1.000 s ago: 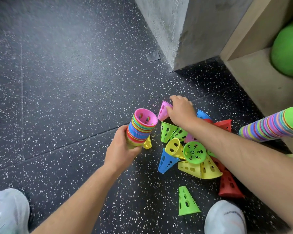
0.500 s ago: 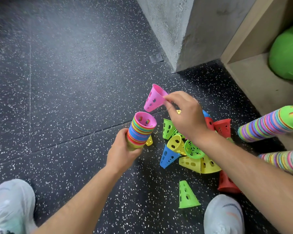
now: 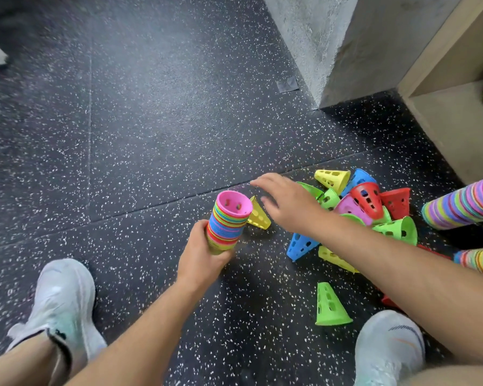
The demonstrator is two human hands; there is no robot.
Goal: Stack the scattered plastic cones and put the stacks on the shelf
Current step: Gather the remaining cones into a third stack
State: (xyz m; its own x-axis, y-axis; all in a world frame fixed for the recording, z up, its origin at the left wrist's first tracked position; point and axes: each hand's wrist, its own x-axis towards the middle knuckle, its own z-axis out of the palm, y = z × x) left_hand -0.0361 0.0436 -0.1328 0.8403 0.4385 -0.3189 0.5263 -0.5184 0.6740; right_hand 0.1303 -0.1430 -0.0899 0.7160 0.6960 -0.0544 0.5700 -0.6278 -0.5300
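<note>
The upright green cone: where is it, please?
Head view, lower right: the green cone stands on the floor beside the right shoe, below the pile.

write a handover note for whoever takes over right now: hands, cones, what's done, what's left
Left hand: grips the held stack, pink cone on top.
Right hand: open, empty, fingers spread over a yellow cone lying beside that stack.
Loose: a pile to the right, plus a lone green cone near the right shoe.
Done: two long stacks lie at the right edge by the shelf; whether on it is unclear.
Left: nest the loose cones, shelve all stacks.
</note>
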